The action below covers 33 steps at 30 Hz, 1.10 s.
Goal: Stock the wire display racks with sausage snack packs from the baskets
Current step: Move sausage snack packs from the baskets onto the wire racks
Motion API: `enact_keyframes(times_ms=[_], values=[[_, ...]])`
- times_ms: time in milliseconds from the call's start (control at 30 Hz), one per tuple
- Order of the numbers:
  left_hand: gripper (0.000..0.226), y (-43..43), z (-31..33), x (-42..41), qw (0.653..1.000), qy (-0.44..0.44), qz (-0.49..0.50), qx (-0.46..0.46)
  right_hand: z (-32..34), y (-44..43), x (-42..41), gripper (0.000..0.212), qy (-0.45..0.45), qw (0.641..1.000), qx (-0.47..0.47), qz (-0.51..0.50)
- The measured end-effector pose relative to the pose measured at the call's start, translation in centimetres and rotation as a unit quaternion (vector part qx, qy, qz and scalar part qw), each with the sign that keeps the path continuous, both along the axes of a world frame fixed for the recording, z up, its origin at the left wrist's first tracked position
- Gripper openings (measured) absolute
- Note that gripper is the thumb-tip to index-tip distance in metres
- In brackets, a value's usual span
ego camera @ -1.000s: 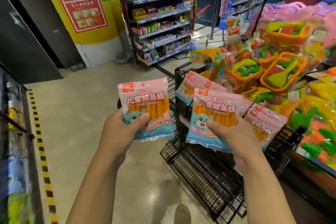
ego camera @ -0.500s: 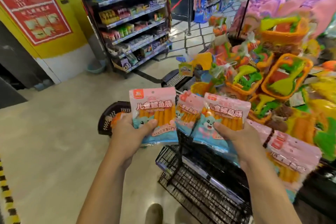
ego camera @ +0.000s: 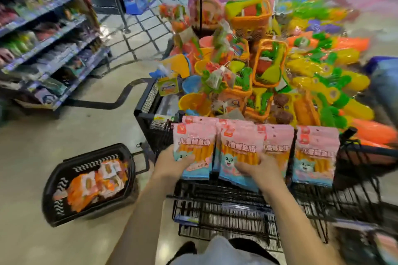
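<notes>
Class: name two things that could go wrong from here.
The left hand and right hand grip pink-and-blue sausage snack packs low down; one might slip short of the black wire rack. The black plastic basket sits on the floor nearby; a sidestep could trip on it.

Bright, soft light is coming down from above, and the pale floor at 9 o'clock is shining. The whole picture is looking smeared. The shelves at 10 o'clock are blurring into streaks, and the toys at 2 o'clock are smudging. The pink packs I am holding in the middle are looking clearest, but their letters are coming out fuzzy. Lines are bending near the edges. The wire rack at 6 o'clock is sitting in dim shade.
</notes>
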<state>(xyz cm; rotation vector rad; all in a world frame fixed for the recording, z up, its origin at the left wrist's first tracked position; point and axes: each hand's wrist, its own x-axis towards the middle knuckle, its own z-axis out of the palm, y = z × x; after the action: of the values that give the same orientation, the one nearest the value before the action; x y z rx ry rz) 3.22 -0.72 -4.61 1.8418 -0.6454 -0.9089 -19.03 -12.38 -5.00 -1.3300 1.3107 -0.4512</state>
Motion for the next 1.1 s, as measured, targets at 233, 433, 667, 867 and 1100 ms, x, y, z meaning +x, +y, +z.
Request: enact_keyframes(times_ms=[233,433,667,867,1100], values=[[0.03,-1.0,-3.9,0.0,1.0,-0.011,-0.024,0.005,-0.8,1.1,1.6,0.022,0.076,0.996,-0.041,-0.009],[0.027,-2.0,-6.3,-0.4,0.997,-0.066,0.03,0.027,-1.5,0.9,3.1,0.028,0.141,0.987,-0.082,0.004],[0.053,-1.8,-6.3,-0.4,0.969,-0.22,0.062,0.091,-2.2,1.4,3.6,0.051,0.239,0.957,-0.163,-0.037],[0.059,-1.6,-5.3,-0.2,0.961,-0.246,0.014,0.126,-2.3,2.1,4.1,0.102,0.239,0.956,-0.164,-0.05],[0.068,1.1,-2.4,-1.0,0.91,-0.361,-0.078,0.188,-0.1,4.6,3.4,0.078,0.362,0.904,-0.223,0.038]])
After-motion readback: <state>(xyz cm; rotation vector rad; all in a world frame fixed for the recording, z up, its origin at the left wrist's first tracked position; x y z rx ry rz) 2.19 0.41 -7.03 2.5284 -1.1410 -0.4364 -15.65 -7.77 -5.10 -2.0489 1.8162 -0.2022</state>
